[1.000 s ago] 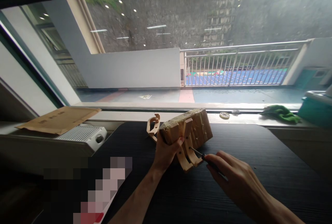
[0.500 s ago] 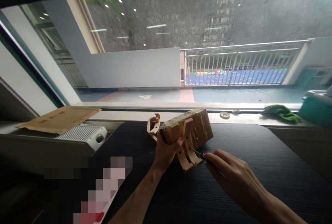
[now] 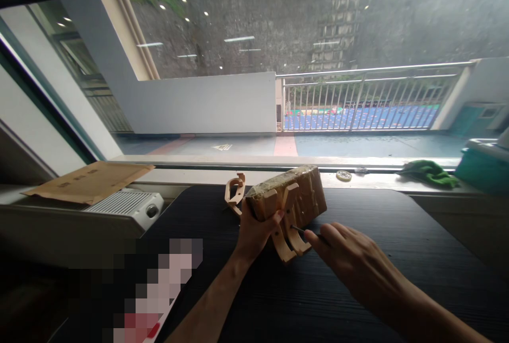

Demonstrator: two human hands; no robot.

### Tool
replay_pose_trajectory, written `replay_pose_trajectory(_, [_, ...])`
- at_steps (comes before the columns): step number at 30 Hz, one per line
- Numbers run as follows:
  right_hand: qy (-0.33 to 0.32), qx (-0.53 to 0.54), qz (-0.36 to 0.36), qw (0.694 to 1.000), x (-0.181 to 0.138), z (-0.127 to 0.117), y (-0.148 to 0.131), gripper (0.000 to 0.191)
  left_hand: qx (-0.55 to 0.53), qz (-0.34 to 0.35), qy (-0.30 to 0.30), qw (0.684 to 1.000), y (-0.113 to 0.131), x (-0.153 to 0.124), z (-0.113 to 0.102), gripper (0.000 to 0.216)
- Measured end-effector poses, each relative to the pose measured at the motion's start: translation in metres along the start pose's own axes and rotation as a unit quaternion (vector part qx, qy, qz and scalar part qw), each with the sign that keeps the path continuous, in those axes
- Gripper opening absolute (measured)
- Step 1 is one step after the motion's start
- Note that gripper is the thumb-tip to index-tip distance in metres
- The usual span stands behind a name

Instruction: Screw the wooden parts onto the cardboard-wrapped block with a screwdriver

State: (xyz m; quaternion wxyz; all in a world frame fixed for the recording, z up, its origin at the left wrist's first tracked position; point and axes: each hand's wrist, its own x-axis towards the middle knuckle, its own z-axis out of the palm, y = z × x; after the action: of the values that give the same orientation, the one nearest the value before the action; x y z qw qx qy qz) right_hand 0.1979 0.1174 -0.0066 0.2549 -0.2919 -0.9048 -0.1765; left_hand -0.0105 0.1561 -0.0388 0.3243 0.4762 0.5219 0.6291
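Observation:
My left hand (image 3: 255, 232) is closed around curved light-wood pieces (image 3: 292, 236), its thumb pressing across them. They lean against a cardboard box (image 3: 312, 197) wrapped in clear tape, which sits on the dark table. Dark holes show in the wood. My right hand (image 3: 348, 253) is wrapped around a screwdriver (image 3: 299, 229); most of its handle is hidden by the fingers. The thin shaft points left, with its tip at a hole in the right-hand wooden piece. Behind my left hand lies another curved wooden assembly (image 3: 234, 192).
The black table (image 3: 382, 221) stands against a window sill. On the sill are a roll of tape (image 3: 344, 175), a green cloth (image 3: 431, 173) and a teal box (image 3: 483, 165). To the left, a brown envelope (image 3: 89, 179) rests over a white radiator (image 3: 131, 208).
My right hand has turned and shifted slightly up and left around the screwdriver, so the shaft lies flatter. My left hand, the wooden pieces and the box stay nearly in place.

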Motion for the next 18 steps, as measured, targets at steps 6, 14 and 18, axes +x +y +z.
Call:
replay_pose_trajectory(6, [0.038,0.076,0.170,0.982,-0.022,0.032,-0.010,0.021,0.010,0.018,0.008,1.000,-0.006,-0.001,0.002,0.060])
replay_pose_trajectory(14, [-0.083,0.114,0.217,0.966,-0.024,0.017,-0.001,0.037,0.010,0.029,0.011,0.999,-0.005,-0.003,0.005,0.059])
replay_pose_trajectory(18, [-0.070,0.044,0.101,0.991,-0.028,0.013,0.001,0.037,0.011,0.028,0.012,0.999,-0.004,-0.002,0.003,0.057])
